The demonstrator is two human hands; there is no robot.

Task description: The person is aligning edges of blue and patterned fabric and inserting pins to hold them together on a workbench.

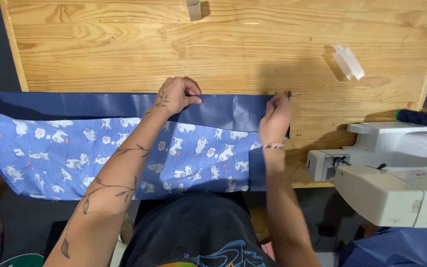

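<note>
One camera, worn on the person's head, is looking steeply down and forward over the chest and both forearms. It is sitting close, with the wooden desk point(223, 44) filling the upper frame and its far edge running past the top. The sewing machine point(391, 168) is crowding the lower right corner. No second view is sharing the scene.
</note>
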